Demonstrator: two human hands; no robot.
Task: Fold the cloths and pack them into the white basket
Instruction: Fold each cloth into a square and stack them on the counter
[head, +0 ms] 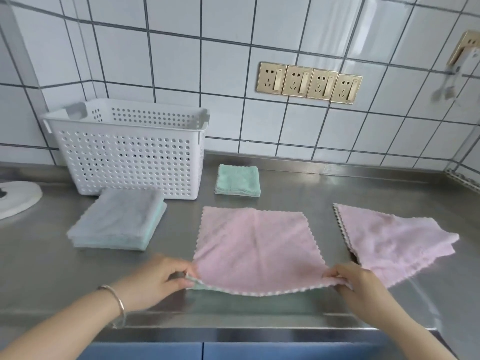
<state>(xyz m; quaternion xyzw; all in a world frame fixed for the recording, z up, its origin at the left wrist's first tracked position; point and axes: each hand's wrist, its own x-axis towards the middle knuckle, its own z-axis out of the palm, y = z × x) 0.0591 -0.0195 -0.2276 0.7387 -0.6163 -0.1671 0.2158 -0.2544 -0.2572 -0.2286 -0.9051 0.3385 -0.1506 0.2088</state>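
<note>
On the steel counter (pixel 298 183) a pink cloth (pixel 255 242) is spread flat, and its near edge is lifted a little from the surface. The near left corner is pinched by the left hand (pixel 155 278) between thumb and fingers, and the near right corner is pinched in the same way by the right hand (pixel 355 281). Both corners are held at once, probably so that the near edge can be carried evenly to the far edge and the first fold comes out straight. The far half is left lying on the counter, which keeps the cloth from sliding. Under the lifted edge a greenish side is seen, so the cloth appears to have two colours. Just beside it to the right a second pink cloth (pixel 389 237) lies crumpled and not yet folded. To the left a grey stack (pixel 117 220) of folded cloths is placed in front of the white basket (pixel 130 157), touching or almost touching its wall, and a small green stack (pixel 237 180) rests near the basket's right side; they seem to be kept close for packing later. Whether anything is already inside the basket cannot be told, because only the rim and the holed walls are visible. A white object (pixel 18 198) at the left is cut off by the frame and cannot be identified. The fingertips are partly covered by the cloth.
</note>
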